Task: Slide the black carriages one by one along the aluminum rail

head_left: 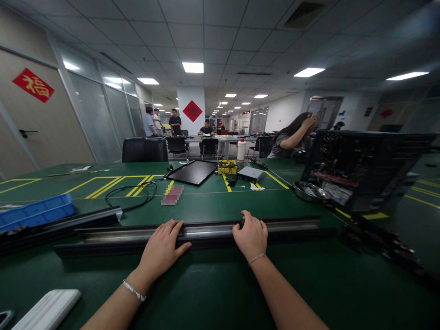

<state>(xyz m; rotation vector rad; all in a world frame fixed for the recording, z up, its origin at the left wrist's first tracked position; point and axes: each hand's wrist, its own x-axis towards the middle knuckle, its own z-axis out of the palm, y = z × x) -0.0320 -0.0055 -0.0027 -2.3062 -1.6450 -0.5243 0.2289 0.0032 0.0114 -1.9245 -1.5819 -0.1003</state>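
A long dark metal rail point(206, 231) lies crosswise on the green table point(220, 293) in front of me. My left hand point(162, 247) rests flat on the rail, fingers stretched over its top. My right hand point(250, 234) curls over the rail a little further right, fingers wrapped round its far edge. Both wrists wear thin bracelets.
A second rail point(62, 222) and a blue tray point(36, 211) lie at the left, a white block point(48, 310) at the near left. A black cable point(132, 195), a black panel point(194, 172), a yellow box point(227, 167), a metal bowl point(311, 191) and an open computer case point(360, 167) stand beyond. Several people are farther back.
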